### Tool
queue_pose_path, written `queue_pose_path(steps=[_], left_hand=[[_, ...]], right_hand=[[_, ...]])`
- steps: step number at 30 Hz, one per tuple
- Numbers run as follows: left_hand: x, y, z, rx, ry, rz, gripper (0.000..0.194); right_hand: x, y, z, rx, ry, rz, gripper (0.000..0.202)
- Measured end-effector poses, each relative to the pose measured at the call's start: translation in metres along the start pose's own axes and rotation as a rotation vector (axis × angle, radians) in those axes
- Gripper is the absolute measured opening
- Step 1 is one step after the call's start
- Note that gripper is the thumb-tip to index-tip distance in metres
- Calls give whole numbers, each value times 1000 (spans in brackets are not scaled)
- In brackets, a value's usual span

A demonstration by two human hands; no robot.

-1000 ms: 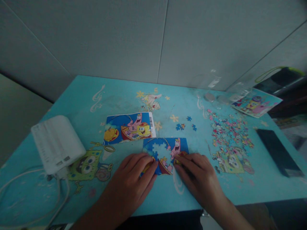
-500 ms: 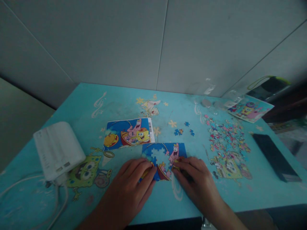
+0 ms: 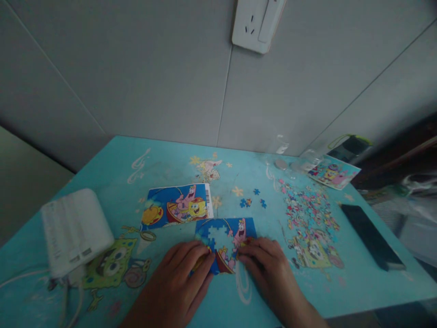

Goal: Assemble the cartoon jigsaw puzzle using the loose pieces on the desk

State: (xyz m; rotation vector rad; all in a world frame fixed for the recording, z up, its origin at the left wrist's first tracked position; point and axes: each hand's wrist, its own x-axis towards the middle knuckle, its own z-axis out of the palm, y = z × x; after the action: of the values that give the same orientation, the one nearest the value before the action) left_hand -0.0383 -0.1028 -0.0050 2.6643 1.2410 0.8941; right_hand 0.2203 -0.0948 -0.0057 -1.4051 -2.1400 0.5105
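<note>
A partly assembled puzzle (image 3: 246, 225) lies flat on the turquoise table, with a gap in its upper middle. On its lower left part rests my left hand (image 3: 180, 273), its fingers close together and covering that corner. My right hand (image 3: 268, 266) is at the right edge, thumb and fingertips pinched at the puzzle's side; what lies between them is too small to make out. Just behind the puzzle is a picture card (image 3: 177, 207) showing the same cartoon scene. A few loose blue pieces (image 3: 256, 192) lie behind and to the right.
A white power bank (image 3: 77, 230) with cables sits at the left. On the right are a pile of loose pieces (image 3: 307, 205), a black phone-like object (image 3: 372, 237), another picture card (image 3: 332, 173) and clear containers (image 3: 309, 160). A wall socket (image 3: 256, 27) is above.
The camera view has tilted up and shifted, so the wall socket now shows. Both hands remain at the puzzle with nearly the same pose.
</note>
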Motion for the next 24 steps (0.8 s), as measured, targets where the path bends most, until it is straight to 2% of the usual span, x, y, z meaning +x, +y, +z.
queue_pose_path(steps=[7, 16, 20, 24], left_hand=[[1, 1, 1, 2, -7, -9, 25], [-1, 1, 5, -3, -21, -19, 24], [0, 1, 4, -10, -9, -12, 24], [1, 3, 3, -4, -16, -17, 24]], right_hand=[[2, -3, 1, -119, 80, -113, 14], [13, -7, -8, -228, 63, -173, 17], [38, 2, -27, -310, 68, -191, 15], [83, 30, -44, -517, 94, -226, 21]])
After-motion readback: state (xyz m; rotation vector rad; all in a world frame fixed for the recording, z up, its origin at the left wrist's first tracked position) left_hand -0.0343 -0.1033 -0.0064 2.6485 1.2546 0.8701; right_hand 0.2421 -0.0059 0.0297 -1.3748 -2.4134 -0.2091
